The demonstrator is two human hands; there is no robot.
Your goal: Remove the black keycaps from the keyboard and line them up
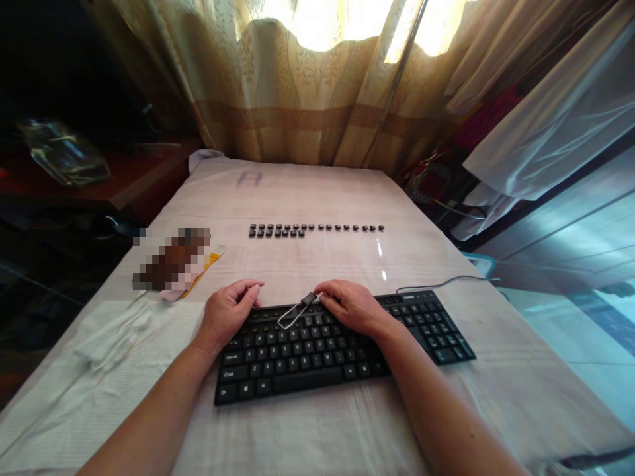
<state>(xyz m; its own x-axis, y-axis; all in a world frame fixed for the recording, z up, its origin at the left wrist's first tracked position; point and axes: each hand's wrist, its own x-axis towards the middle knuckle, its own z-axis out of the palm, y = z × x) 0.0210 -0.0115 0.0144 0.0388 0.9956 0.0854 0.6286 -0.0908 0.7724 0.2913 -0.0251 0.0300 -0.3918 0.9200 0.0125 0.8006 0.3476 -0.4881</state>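
Pinching a wire-looped tool (308,299), the right hand (350,304) curls over the keyboard (307,347).

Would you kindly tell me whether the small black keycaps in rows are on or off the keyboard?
Off: the keycaps lie in two rows on the tablecloth, beyond the keyboard, with cloth between.

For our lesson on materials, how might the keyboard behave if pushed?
The keyboard would probably slide rather than tip, since it lies flat and broad. Its straight edges suggest a stiff body that should barely bend. The cable at its far edge may drag.
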